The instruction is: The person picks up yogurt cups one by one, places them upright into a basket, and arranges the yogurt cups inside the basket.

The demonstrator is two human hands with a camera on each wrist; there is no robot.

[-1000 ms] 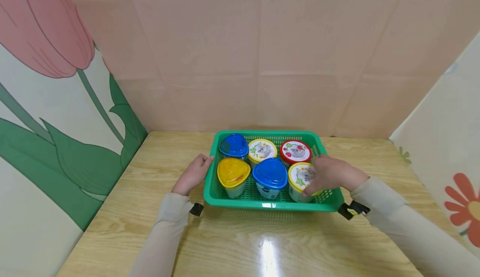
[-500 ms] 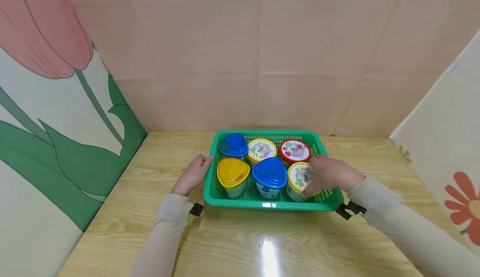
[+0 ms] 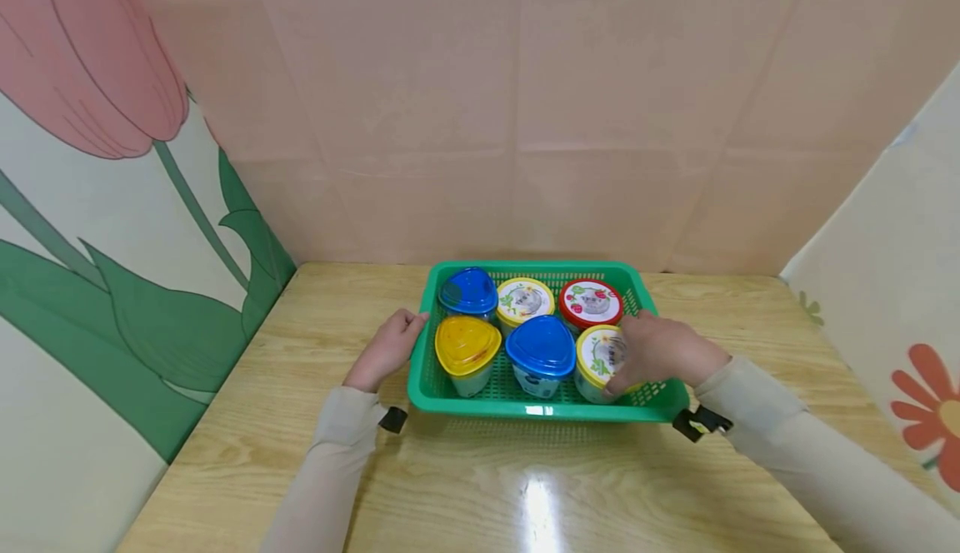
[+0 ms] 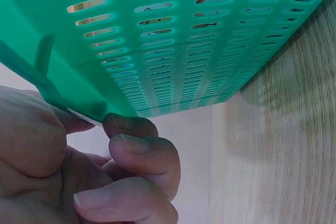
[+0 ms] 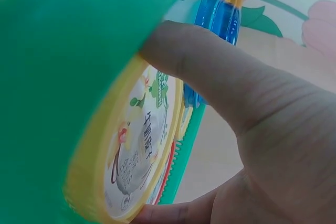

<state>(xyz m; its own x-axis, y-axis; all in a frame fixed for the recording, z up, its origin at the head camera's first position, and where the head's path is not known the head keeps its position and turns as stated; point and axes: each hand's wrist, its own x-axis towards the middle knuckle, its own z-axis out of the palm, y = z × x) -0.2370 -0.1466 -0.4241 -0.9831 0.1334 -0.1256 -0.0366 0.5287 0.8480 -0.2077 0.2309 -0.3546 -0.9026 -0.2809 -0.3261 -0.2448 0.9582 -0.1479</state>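
Observation:
A green plastic basket (image 3: 480, 408) sits on the table, filled with several lidded tubs. My left hand (image 3: 386, 351) holds its left rim; in the left wrist view, curled fingers (image 4: 142, 156) sit by the basket's edge. My right hand (image 3: 667, 349) grips a round tub with a yellow-rimmed white lid (image 3: 598, 353) at the front right. In the right wrist view the thumb (image 5: 184, 51) and a finger span that tub's lid (image 5: 139, 140). Beside it are a blue-lidded tub (image 3: 542, 345) and a yellow-lidded tub (image 3: 467, 345). The tub's lower part is hidden by the basket wall in that view.
The back row holds another blue-lidded tub (image 3: 468, 290), a second yellow-rimmed tub (image 3: 525, 300) and a red-rimmed tub (image 3: 591, 301). Behind the wooden table (image 3: 465, 486) hangs a pink cloth (image 3: 517, 120). Flower-patterned panels stand at left and right.

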